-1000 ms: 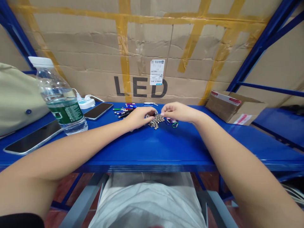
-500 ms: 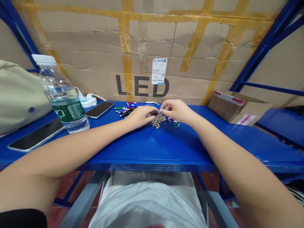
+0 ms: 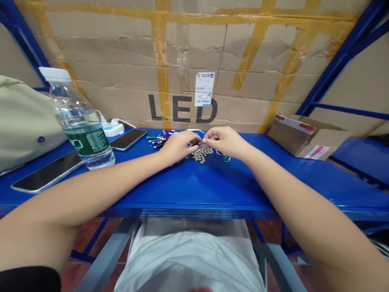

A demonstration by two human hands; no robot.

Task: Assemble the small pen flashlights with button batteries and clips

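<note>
A pile of small brownish metal discs (image 3: 201,154) lies on the blue table (image 3: 194,186). My left hand (image 3: 180,147) is curled at the pile's left edge, fingers bent toward the thumb; what it holds is too small to name. My right hand (image 3: 223,140) is closed in a pinch at the back right of the pile, its fingertips close to the left ones. Any item in that pinch cannot be made out. Left of my left hand lie several coloured pen-like sticks (image 3: 157,141). Coloured metal clips (image 3: 226,158) lie partly beneath my right hand.
At the left stand a water bottle (image 3: 88,140) and a beige bag (image 3: 24,121), with two phones (image 3: 129,139) (image 3: 48,172) and a white power strip (image 3: 113,129). An opened small carton (image 3: 291,138) sits at the right. A large cardboard panel (image 3: 121,81) rises behind the table.
My left hand has shifted slightly, and my right hand has moved a little left, bringing the fingertips closer together. The camera view has moved slightly.
</note>
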